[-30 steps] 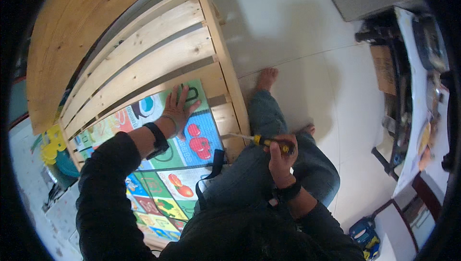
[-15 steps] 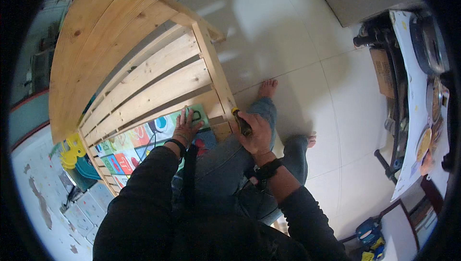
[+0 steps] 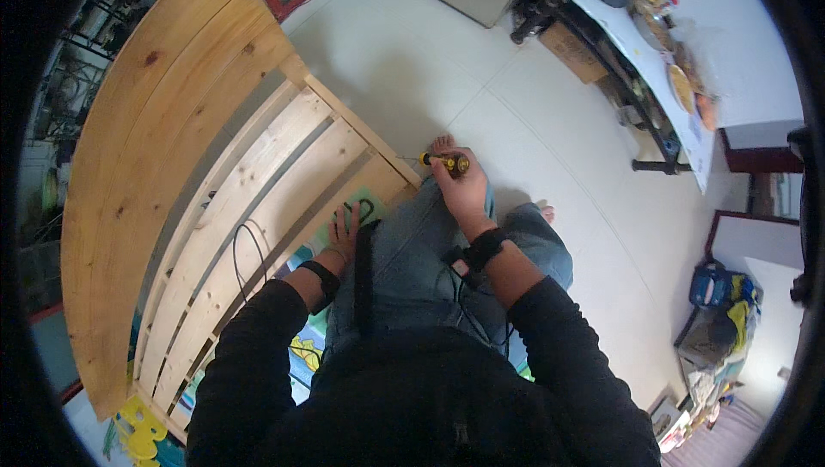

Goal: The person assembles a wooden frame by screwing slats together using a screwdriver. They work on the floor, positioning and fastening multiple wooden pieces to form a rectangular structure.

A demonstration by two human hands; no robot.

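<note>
My right hand [image 3: 464,190] is closed around a screwdriver [image 3: 449,163] with a yellow and black handle. Its thin shaft points left, toward the outer rail [image 3: 365,142] of a pale wooden slatted bed frame. Whether the tip touches the wood is too small to tell. My left hand [image 3: 342,242] rests with fingers spread on a colourful play mat [image 3: 371,197] lying over the slats, beside my left thigh. Part of the mat is hidden by my arm and legs. A thin dark cable [image 3: 236,252] loops over the slats left of that hand.
A broad plank headboard [image 3: 163,80] rises at the left. Pale floor tiles [image 3: 550,140] lie under my bare feet. A white-topped table [image 3: 632,46] with a pot and dishes stands at the far right. Bags [image 3: 722,295] are piled at the right, and a yellow plastic piece [image 3: 142,428] sits lower left.
The view has turned, so the bed and table have shifted in it. My right hand has tilted the screwdriver, whose shaft now points left. My left hand stays on the mat.
</note>
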